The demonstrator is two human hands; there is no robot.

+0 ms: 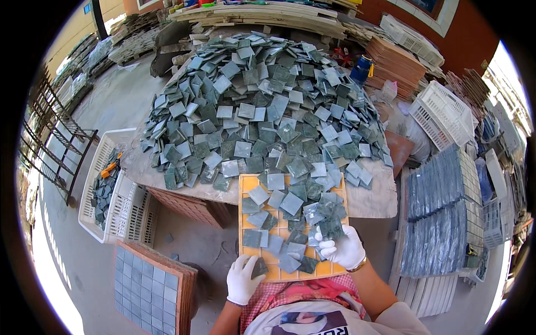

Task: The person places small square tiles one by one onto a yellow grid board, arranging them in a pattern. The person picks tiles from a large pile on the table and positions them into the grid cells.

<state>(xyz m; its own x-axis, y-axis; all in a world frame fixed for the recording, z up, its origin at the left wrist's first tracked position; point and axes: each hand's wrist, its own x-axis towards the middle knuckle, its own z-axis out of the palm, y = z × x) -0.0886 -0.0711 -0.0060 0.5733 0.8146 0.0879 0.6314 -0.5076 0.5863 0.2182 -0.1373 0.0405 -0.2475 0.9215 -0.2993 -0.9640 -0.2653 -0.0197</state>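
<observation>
Head view, looking down: our gloved left hand (243, 279) pinches one dark green tile (259, 268), fingers clamped on it at the near left corner of the orange grid tray (243, 184). Our gloved right hand (344, 249) rests on loose tiles at the tray's near right side, fingers closed on a tile there. The tray lies between our lap and the desk (373, 198), its far end touching the desk's near edge, and scattered green squares cover most of its cells. Beyond it a broad heap of green tiles (262, 106) fills nearly the whole desk top, leaving only a bare strip along the near edge. A white crate (120, 215) stands to our left, a filled tile frame (149, 285) leans below it, and stacked tile sheets (438, 218) crowd our right.
</observation>
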